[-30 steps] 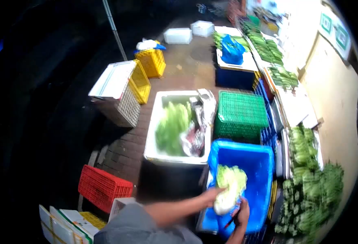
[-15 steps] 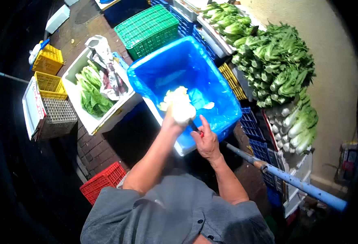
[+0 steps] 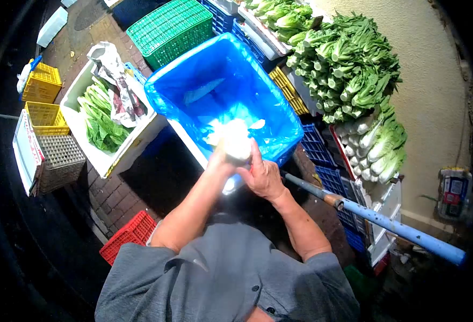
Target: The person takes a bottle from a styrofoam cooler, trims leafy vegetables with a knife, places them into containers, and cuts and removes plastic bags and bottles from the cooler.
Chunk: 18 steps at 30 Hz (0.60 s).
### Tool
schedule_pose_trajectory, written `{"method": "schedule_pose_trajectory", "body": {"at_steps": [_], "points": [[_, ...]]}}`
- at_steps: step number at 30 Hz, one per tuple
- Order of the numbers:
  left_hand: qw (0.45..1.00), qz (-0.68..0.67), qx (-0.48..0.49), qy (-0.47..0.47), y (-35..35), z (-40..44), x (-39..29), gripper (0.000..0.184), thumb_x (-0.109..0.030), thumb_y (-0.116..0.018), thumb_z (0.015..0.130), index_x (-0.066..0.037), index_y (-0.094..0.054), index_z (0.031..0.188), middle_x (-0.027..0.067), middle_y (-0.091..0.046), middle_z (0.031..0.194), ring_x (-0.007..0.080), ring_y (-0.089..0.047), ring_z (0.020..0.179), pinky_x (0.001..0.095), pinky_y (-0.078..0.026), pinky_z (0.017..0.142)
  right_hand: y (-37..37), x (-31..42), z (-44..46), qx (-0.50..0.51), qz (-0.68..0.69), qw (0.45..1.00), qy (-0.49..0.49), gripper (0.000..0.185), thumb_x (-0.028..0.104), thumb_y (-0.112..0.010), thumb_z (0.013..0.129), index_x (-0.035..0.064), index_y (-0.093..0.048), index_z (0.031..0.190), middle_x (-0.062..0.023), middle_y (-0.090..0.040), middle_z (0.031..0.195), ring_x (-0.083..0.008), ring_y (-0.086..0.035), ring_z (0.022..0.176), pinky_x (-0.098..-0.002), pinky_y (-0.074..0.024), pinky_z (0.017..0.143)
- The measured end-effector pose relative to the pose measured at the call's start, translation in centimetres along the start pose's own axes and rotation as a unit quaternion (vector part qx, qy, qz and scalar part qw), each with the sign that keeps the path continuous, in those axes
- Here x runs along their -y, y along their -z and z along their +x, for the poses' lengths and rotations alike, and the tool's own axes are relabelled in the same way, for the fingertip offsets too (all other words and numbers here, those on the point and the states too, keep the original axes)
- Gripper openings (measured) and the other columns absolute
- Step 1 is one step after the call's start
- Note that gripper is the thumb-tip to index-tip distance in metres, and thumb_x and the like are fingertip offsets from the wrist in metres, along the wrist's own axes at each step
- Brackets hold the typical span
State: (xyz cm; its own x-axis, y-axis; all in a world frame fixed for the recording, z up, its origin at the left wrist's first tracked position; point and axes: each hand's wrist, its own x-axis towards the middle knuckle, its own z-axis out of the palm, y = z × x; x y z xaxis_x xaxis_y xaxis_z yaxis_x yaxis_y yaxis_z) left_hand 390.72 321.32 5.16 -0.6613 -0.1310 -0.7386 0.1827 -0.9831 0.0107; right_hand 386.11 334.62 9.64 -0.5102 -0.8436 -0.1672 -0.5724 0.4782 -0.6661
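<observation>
A pale leafy vegetable head (image 3: 238, 140), its outline washed out by bright light, is gripped in my left hand (image 3: 221, 161) over the near side of the bin. My right hand (image 3: 266, 180) is closed close against it, with the index finger stretched along its side. The small knife with a red part, seen in that hand a moment earlier, is hidden now. Below the hands is a large bin lined with a blue plastic bag (image 3: 282, 110). Pale leaf scraps (image 3: 258, 124) lie inside the liner.
A white foam box (image 3: 72, 102) with long green leaves stands left, a green crate (image 3: 169, 29) behind. Stacked leafy greens (image 3: 349, 67) and white-stemmed cabbages (image 3: 378, 145) line the right. A blue pole (image 3: 403, 233) crosses at right; a red crate (image 3: 126, 236) sits lower left.
My right hand has moved up against the vegetable head, and the knife has gone out of sight. The view has shifted, so the surroundings appear further left and mostly higher.
</observation>
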Motion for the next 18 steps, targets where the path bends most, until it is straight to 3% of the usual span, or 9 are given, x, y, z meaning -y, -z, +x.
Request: {"method": "schedule_pose_trajectory", "body": {"at_steps": [1, 3, 5, 8, 9, 12, 14, 18], "points": [[0.998, 0.004, 0.056, -0.02, 0.2, -0.1, 0.2, 0.019, -0.03, -0.049, 0.099, -0.014, -0.056, 0.106, 0.0008, -0.062, 0.09, 0.0155, -0.064, 0.079, 0.0325, -0.054, 0.068, -0.2, -0.3, -0.1, -0.022, -0.009, 0.999, 0.025, 0.086, 0.03, -0.069, 0.083, -0.005, -0.02, 0.144, -0.0289, -0.065, 0.085, -0.0467, -0.065, 0.074, -0.0539, -0.0521, 0.067], [0.998, 0.042, 0.032, -0.032, 0.3, 0.1, 0.2, 0.021, -0.03, -0.049, 0.099, -0.014, -0.057, 0.11, 0.0016, -0.063, 0.094, 0.0159, -0.064, 0.082, 0.0325, -0.054, 0.07, -0.2, -0.7, -0.1, -0.022, -0.017, 0.999, 0.034, 0.084, 0.029, -0.069, 0.083, -0.0048, -0.022, 0.144, -0.0274, -0.065, 0.081, -0.0452, -0.065, 0.071, -0.0521, -0.0523, 0.064], [0.999, -0.024, -0.035, -0.012, 0.2, 0.1, 0.3, 0.027, -0.031, -0.049, 0.1, -0.012, -0.056, 0.118, 0.0039, -0.064, 0.1, 0.0174, -0.064, 0.088, 0.0332, -0.055, 0.075, -0.1, -0.9, -0.2, -0.031, -0.026, 0.998, 0.047, 0.082, 0.029, -0.069, 0.083, -0.0044, -0.026, 0.143, -0.0261, -0.065, 0.078, -0.0436, -0.065, 0.068, -0.0505, -0.0523, 0.061], [0.999, -0.043, 0.002, 0.016, 3.4, 3.0, 0.5, 0.036, -0.032, -0.043, 0.102, -0.007, -0.054, 0.126, 0.012, -0.066, 0.116, 0.0271, -0.066, 0.102, 0.0458, -0.054, 0.09, 0.4, -1.1, 0.1, -0.044, -0.042, 0.996, 0.068, 0.077, 0.028, -0.069, 0.083, -0.0033, -0.031, 0.142, -0.0249, -0.064, 0.074, -0.0412, -0.065, 0.066, -0.0484, -0.0522, 0.059], [0.996, -0.085, 0.021, 0.028, 4.9, 4.8, 0.7, 0.037, -0.033, -0.043, 0.102, -0.007, -0.053, 0.126, 0.0121, -0.065, 0.117, 0.0276, -0.066, 0.102, 0.0468, -0.054, 0.09, 0.7, -1.0, 0.1, -0.038, -0.048, 0.996, 0.067, 0.075, 0.028, -0.069, 0.084, -0.003, -0.033, 0.142, -0.0248, -0.064, 0.074, -0.0405, -0.066, 0.066, -0.0479, -0.0523, 0.059], [0.996, -0.068, -0.042, 0.03, 3.0, 3.3, 0.5, 0.036, -0.032, -0.044, 0.102, -0.008, -0.054, 0.126, 0.0114, -0.066, 0.115, 0.0269, -0.067, 0.098, 0.0477, -0.055, 0.089, 1.3, -1.5, 0.1, -0.021, -0.082, 0.994, 0.066, 0.072, 0.027, -0.068, 0.084, -0.0008, -0.035, 0.142, -0.0232, -0.065, 0.076, -0.039, -0.066, 0.066, -0.0471, -0.0524, 0.058], [0.997, -0.064, 0.017, 0.046, 3.4, 3.9, 0.4, 0.034, -0.032, -0.042, 0.103, -0.01, -0.054, 0.126, 0.0114, -0.066, 0.114, 0.0269, -0.067, 0.099, 0.0481, -0.055, 0.088, 1.5, -1.9, 0.2, -0.024, -0.095, 0.992, 0.076, 0.07, 0.027, -0.068, 0.085, 0.0012, -0.037, 0.142, -0.0211, -0.066, 0.079, -0.0382, -0.066, 0.067, -0.0468, -0.0526, 0.058], [0.995, -0.078, -0.03, 0.053, 3.0, 3.2, 0.3, 0.035, -0.032, -0.042, 0.103, -0.008, -0.054, 0.126, 0.0124, -0.066, 0.114, 0.028, -0.065, 0.103, 0.0489, -0.055, 0.089, 1.6, -2.4, 0.2, -0.041, -0.093, 0.99, 0.096, 0.067, 0.028, -0.068, 0.085, 0.0052, -0.039, 0.142, -0.0162, -0.068, 0.084, -0.0364, -0.067, 0.068, -0.0455, -0.0532, 0.058]]}}
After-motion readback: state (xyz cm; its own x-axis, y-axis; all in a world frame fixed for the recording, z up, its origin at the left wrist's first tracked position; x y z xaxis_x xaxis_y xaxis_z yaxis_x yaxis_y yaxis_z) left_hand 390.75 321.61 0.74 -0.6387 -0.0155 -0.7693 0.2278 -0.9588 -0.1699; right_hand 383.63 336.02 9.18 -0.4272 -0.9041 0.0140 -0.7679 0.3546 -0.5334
